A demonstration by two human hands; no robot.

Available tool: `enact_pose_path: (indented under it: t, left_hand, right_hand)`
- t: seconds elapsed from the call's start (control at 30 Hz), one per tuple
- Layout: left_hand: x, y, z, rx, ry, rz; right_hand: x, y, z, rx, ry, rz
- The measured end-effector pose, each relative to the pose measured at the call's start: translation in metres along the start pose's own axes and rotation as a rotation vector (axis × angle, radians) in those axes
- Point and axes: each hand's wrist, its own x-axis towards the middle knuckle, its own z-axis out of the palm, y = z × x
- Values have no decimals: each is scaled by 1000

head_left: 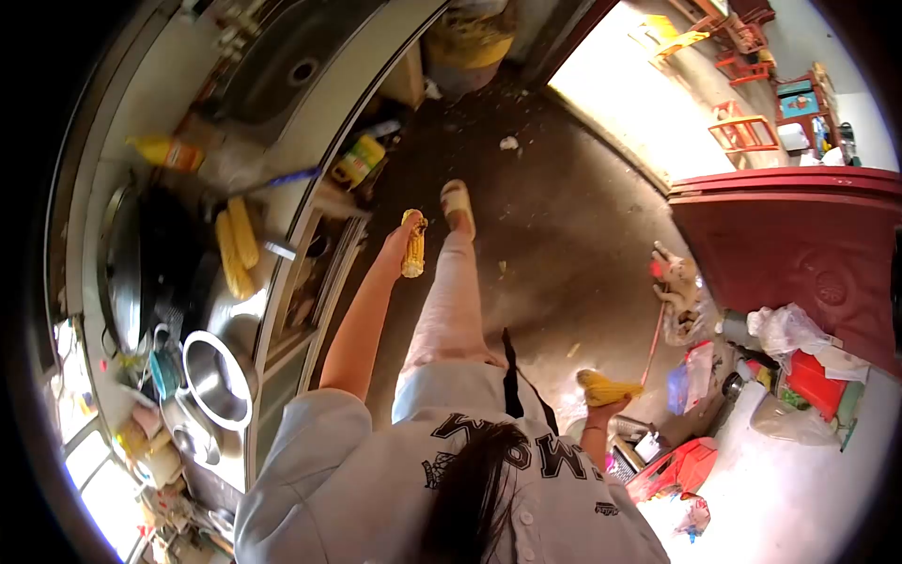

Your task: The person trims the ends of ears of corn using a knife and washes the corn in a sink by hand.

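My left hand (pixel 404 235) is wrapped round a short piece of yellow corn (pixel 413 252), held out over the brown floor beside the counter. On the other side of my body, my right hand (pixel 609 411) grips a second yellow corn cob (pixel 611 386), lying roughly crosswise in the view. Several more corn cobs (pixel 232 254) rest together on the counter, to the left of my left forearm. The two held pieces are far apart from each other.
The counter (pixel 221 315) along the left bears a steel bowl (pixel 218 380), a dark wok and a sink. A cat (pixel 676 277) lies on the floor at right, near a red door (pixel 789 254). Bags and a red basket (pixel 691 462) stand lower right.
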Motion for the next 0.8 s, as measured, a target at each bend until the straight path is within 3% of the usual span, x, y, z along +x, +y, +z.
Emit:
enact_pose_path:
  t: [0.1, 0.17, 0.23, 0.3, 0.37, 0.4, 0.5, 0.57, 0.63, 0.77, 0.8]
  left_hand:
    - [51, 51, 57, 50, -28, 22]
    - [99, 84, 86, 149, -41, 20]
    - [144, 114, 114, 237, -61, 118]
    - [145, 156, 142, 357, -35, 94]
    - [180, 193, 154, 654, -43, 241]
    - [196, 207, 154, 856, -48, 283]
    - [190, 246, 163, 984, -22, 355]
    - [176, 264, 162, 1008, -15, 316]
    - [165, 264, 149, 635, -16, 663]
    - [105, 290, 121, 554, 115, 444]
    - [89, 295, 113, 365, 95, 449]
  right_hand:
    - [9, 15, 45, 59, -12, 71]
    - [37, 26, 33, 32, -124, 205]
    - [53, 33, 69, 144, -38, 367]
    - [51, 35, 128, 71, 185, 289]
    - [61, 31, 189, 24, 152, 197]
    - [65, 24, 216, -33, 87, 189]
    - [83, 2, 303, -81, -53, 111]
    - [92, -18, 377, -191, -324, 118]
    - [109, -24, 452, -194, -461, 201]
    - [153, 2, 611, -666, -916, 340]
    - [151, 17, 659, -723, -1002, 335]
